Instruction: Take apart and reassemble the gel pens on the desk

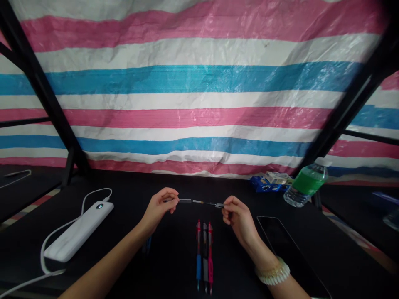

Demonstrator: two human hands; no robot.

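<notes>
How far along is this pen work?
Three pens lie side by side on the black table, looking whole. The left hand and right hand hold a thin pen part by its ends, above the table. Another pen lies half hidden under the left forearm; its state is unclear.

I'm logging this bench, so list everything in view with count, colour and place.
pen: one, dark and slim, held level above the table between both hands
pens: three, red-blue, grey, red-pink, side by side on the table
power bank: one, white with cable, left
phone: one, black, right
bottle: one, clear with green label, far right
boxes: small, blue and pale, beside the bottle
table: one, black
tarp: pink, white, blue stripes, behind
left hand: grips one pen end
right hand: grips the other; pale bracelet
</notes>
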